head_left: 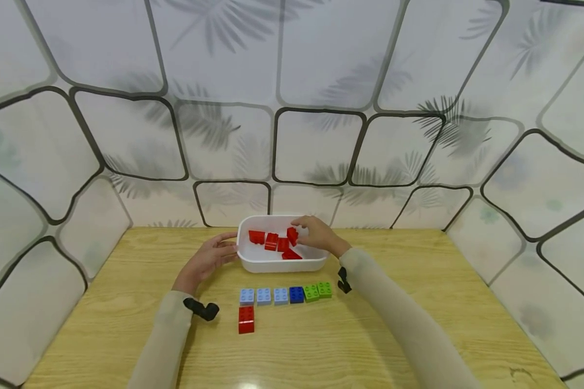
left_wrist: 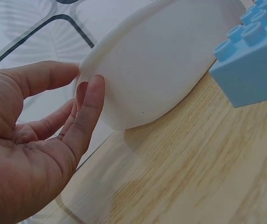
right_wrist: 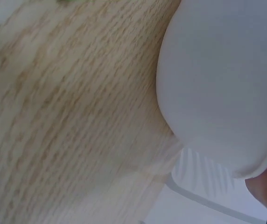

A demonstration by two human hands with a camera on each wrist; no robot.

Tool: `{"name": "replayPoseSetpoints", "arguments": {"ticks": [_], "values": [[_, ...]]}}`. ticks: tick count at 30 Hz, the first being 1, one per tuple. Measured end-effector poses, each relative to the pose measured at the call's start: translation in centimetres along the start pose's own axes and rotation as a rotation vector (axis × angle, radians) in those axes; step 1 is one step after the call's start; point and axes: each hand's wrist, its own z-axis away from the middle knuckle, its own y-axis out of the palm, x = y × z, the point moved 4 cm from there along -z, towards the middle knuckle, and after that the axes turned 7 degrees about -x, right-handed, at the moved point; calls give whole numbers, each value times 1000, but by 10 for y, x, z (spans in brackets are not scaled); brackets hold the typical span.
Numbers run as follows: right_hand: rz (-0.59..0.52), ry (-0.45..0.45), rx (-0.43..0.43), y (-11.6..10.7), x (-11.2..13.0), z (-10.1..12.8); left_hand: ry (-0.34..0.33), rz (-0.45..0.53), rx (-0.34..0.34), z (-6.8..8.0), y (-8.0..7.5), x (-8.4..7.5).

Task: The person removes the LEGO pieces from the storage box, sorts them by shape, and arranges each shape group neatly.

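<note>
A white plastic bin (head_left: 282, 266) holds several red toy building bricks (head_left: 271, 241). My left hand (head_left: 211, 259) is at the bin's left end; in the left wrist view its loosely extended fingers (left_wrist: 89, 109) touch the rim and outer wall. My right hand (head_left: 317, 235) reaches over the bin's right side, thumb and forefinger pinching a tilted red brick (head_left: 292, 235). In the right wrist view the bin wall hides most of that hand. In front of the bin, a row holds light blue bricks (head_left: 264, 296), a dark blue brick (head_left: 296, 294) and green bricks (head_left: 318, 291).
Red bricks (head_left: 246, 319) lie below the row's left end, close to the leftmost light blue brick. A wooden table (head_left: 350, 346) carries everything. Behind it and at both sides stand patterned white walls (head_left: 316, 146); the bin sits near the back edge.
</note>
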Motion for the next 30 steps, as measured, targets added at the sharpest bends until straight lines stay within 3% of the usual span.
{"name": "replayPoseSetpoints", "arguments": {"ticks": [7, 21, 30], "values": [[10, 50, 38, 3, -4, -3, -8, 0, -11, -1, 1, 1], [75, 52, 45, 9, -3, -7, 3, 1, 2, -2, 2, 2], [122, -21, 32, 11, -2, -6, 7, 0, -13, -1, 1, 2]]}}
